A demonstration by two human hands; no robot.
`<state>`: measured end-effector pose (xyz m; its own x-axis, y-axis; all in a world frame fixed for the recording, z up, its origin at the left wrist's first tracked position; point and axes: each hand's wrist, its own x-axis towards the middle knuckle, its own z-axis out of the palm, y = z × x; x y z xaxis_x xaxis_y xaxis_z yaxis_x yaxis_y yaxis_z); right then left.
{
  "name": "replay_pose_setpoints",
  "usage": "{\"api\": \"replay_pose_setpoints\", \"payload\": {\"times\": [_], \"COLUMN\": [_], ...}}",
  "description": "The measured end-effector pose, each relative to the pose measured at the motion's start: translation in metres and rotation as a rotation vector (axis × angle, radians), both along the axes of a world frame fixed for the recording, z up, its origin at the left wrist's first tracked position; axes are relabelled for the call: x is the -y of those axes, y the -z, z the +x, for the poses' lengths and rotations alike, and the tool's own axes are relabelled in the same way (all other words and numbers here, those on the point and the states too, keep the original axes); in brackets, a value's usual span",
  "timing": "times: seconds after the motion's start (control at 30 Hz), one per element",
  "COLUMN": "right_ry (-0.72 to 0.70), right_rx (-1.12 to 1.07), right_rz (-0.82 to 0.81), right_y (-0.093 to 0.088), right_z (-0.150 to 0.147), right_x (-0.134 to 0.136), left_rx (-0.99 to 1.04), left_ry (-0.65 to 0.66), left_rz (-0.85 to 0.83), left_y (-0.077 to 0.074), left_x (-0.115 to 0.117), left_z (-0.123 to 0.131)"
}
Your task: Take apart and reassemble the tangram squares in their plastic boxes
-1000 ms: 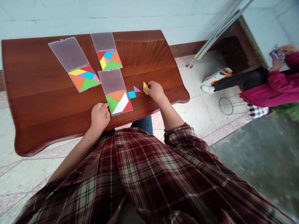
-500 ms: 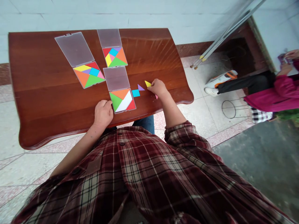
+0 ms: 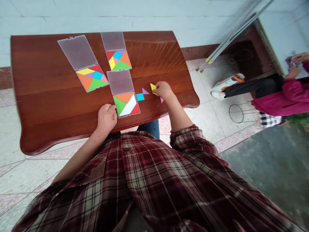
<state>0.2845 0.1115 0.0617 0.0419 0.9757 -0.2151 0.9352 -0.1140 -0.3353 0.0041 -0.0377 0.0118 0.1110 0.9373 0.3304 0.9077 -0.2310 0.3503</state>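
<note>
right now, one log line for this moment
left hand: at tray edge | right hand: pinching yellow triangle | table: blue square, purple triangle loose

the right hand [image 3: 164, 91] pinches a yellow triangle [image 3: 153, 87] at its fingertips, on the table [image 3: 48, 103]. just left of the grip lie a purple triangle [image 3: 145, 91] and a blue square [image 3: 140, 96]; a pink piece [image 3: 161, 100] peeks out under the hand. further left, the left hand [image 3: 106, 117] touches the corner of an open case [image 3: 126, 104] holding green, orange, red pieces.
</note>
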Motion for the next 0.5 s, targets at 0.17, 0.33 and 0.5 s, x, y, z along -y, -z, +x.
{"api": "replay_pose_setpoints", "payload": {"times": [0.17, 0.33, 0.5], "right_ry": [-0.059, -0.056, 0.029], "right_rx": [-0.287, -0.653, -0.663], "right_rz": [0.015, -0.194, -0.239], "right_y": [-0.009, -0.011, 0.002], "right_z": [-0.010, -0.046, -0.065], "right_x": [0.016, 0.039, 0.047], "left_rx": [0.050, 0.076, 0.035], "left_ry": [0.004, 0.002, 0.017], "left_rz": [-0.024, -0.042, -0.034], "left_y": [0.000, 0.000, -0.001], "left_x": [0.000, 0.000, 0.000], "left_z": [0.000, 0.000, 0.001]}}
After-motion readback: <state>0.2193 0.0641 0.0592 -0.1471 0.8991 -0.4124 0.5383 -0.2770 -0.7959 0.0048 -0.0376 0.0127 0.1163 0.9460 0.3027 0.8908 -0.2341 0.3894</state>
